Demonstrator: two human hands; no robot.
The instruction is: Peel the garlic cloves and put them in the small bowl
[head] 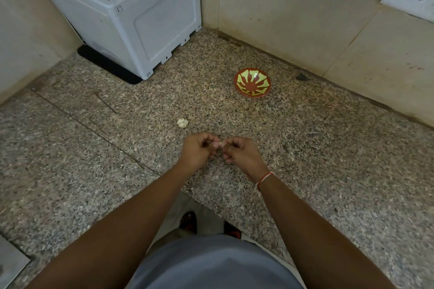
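A garlic clove (218, 143) is pinched between the left hand (196, 149) and right hand (239, 152) above the speckled granite surface (305, 148); garlic bulb (182, 122) nearby, small bowl (252, 82) farther, near the tiled corner wall (281, 7) and white appliance (131, 12)

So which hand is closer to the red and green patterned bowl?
Right. The right hand sits below the small red and green patterned bowl, slightly leftward; the left hand is farther left.

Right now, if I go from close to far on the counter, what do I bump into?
The two hands, left hand and right hand, pinching a garlic clove → garlic bulb → small bowl → wall.
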